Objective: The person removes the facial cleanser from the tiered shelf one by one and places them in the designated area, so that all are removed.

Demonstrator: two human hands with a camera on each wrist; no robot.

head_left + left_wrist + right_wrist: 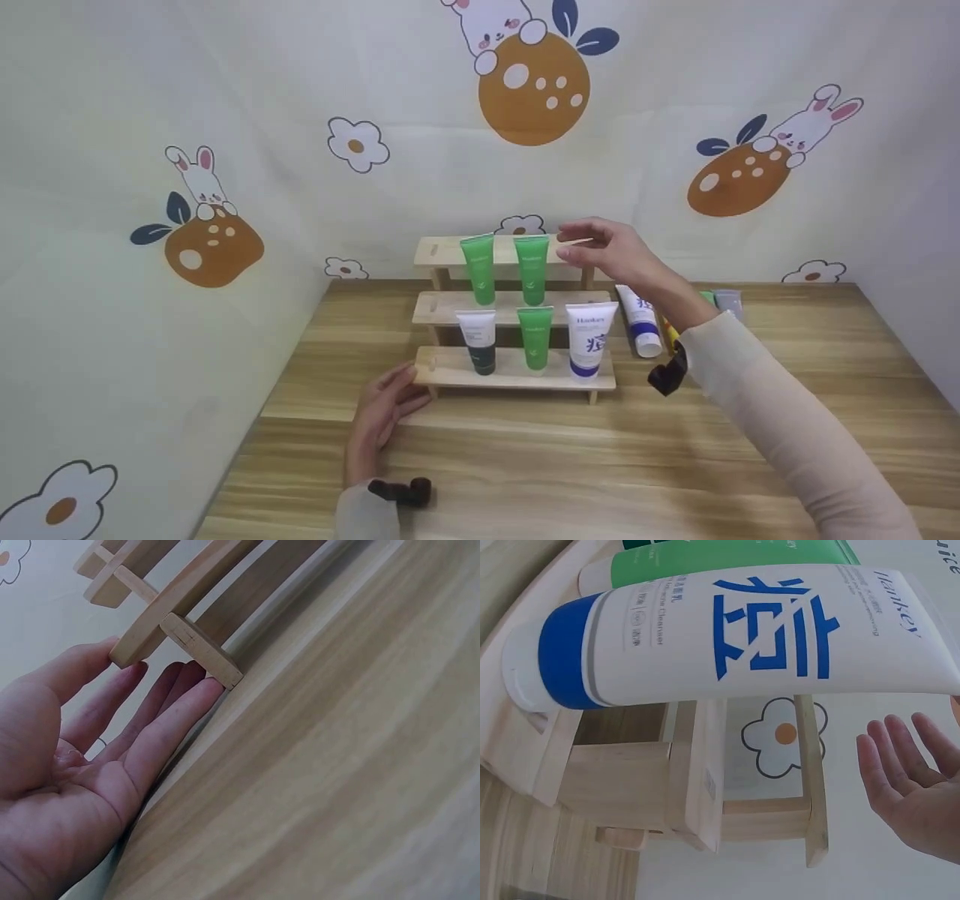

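Note:
A three-step wooden stand holds upright squeeze tubes. Two green tubes stand on its middle step. The bottom step carries a white-and-dark-green tube, another green tube and a white tube with a blue cap. My left hand touches the stand's left end, thumb at the bottom step's corner and straight fingers by the leg. Over by the top step's right end, my right hand is raised with loosely bent fingers. Nothing lies in its palm in the right wrist view.
Right of the stand, on the wooden table, lie a second white tube with a blue cap, something yellow and a grey tube, partly behind my right forearm. A patterned cloth hangs behind and along the sides.

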